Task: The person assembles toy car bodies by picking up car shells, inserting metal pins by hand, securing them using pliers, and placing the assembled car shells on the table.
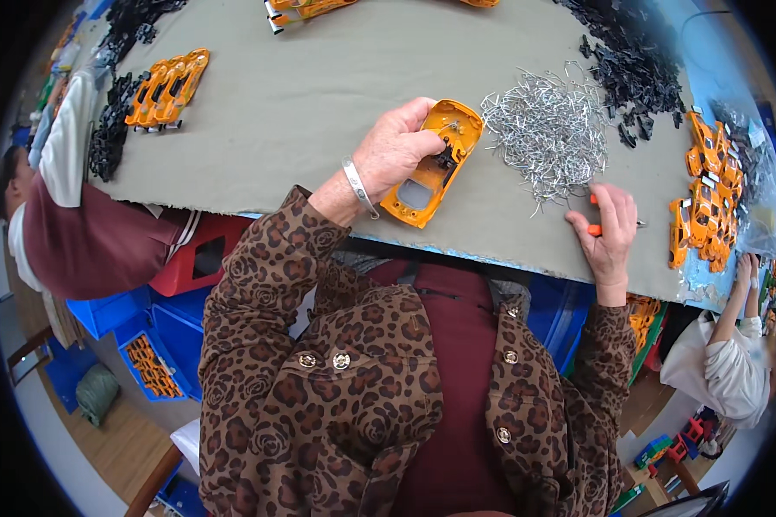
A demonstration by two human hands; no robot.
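Note:
My left hand (pixel 394 148) is wrapped round an orange toy car body shell (pixel 444 191), turned with its hollow inside up. My thumb presses on a small black plastic part (pixel 447 157) within the shell. Beside the near edge of a heap of bent metal wire pins (pixel 547 129), my right hand (pixel 610 226) is curled round an orange-handled tool (pixel 595 230). A bit of metal sticks out on the hand's far right side; the tool's exact kind is hidden by the fingers. Whether a pin is between those fingertips I cannot make out.
Black plastic parts (pixel 634 65) are piled at the back right, with more (pixel 112 129) at the left. Orange car shells stand in groups at the left (pixel 168 86) and right (pixel 707 202). Blue bins (pixel 177 323) sit below the table. People sit on both sides.

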